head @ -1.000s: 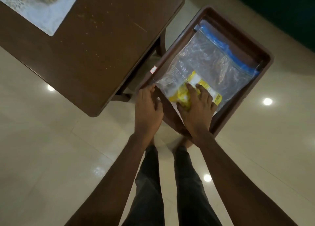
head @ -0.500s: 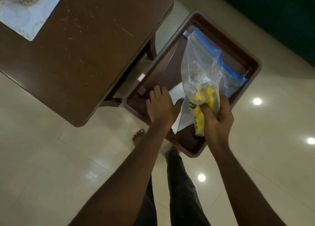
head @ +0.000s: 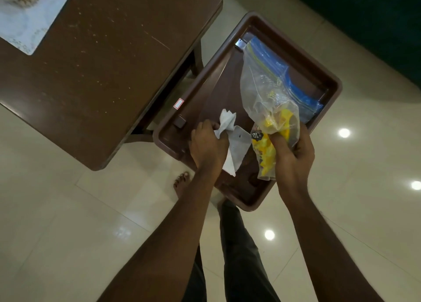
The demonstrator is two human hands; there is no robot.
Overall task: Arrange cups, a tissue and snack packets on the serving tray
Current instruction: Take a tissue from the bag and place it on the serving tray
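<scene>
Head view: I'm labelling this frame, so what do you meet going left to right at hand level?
Table → left hand → tissue → yellow snack packet → right hand.

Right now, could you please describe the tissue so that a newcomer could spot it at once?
Find the brown serving tray beside the dark wooden table. At its near end the left hand grips the tissue: crumpled, plain white paper, unlike the clear bag of yellow packets beside it.

Left hand (head: 208, 148) and right hand (head: 292, 152) each closed in a grip.
</scene>
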